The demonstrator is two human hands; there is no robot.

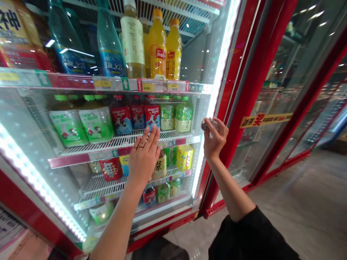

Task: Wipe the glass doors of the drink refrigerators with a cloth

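Observation:
My left hand [145, 157] is raised before the middle shelves of a lit drinks cooler [88, 159]. Its fingers are stretched out and a thin ring is on one of them. The fingertips overlap the lower part of a red-labelled bottle [152, 112]; whether they touch anything, I cannot tell. My right hand [217, 135] is by the cooler's bright right edge, thumb and fingers closed on a small crumpled greyish wad [208, 124]. What the wad is made of does not show clearly.
Upper-shelf drinks include orange bottles [157, 45] and a tall blue bottle [110, 39]. Green-labelled bottles [96, 121] stand below, left. A red door frame [260, 83] bearing a yellow sticker [267, 120] rises at right, beside the grey floor [306, 202].

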